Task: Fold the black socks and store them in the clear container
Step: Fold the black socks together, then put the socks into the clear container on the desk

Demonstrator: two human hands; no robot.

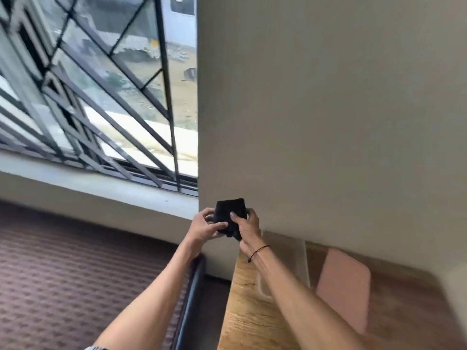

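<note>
A folded bundle of black socks (229, 212) is held up in the air in front of the wall, above the table's left end. My left hand (204, 226) grips its lower left side with the thumb across the front. My right hand (248, 226) grips its right side, thumb pressed on the front. The clear container (285, 263) stands on the wooden table against the wall, below and to the right of my hands; my right forearm crosses in front of it, and its inside is hard to make out.
A pink lid or flat pad (343, 289) lies on the wooden table (247, 311) right of the container. A dark chair back (192, 299) stands left of the table. A barred window (101, 97) fills the upper left, above patterned carpet (63, 274).
</note>
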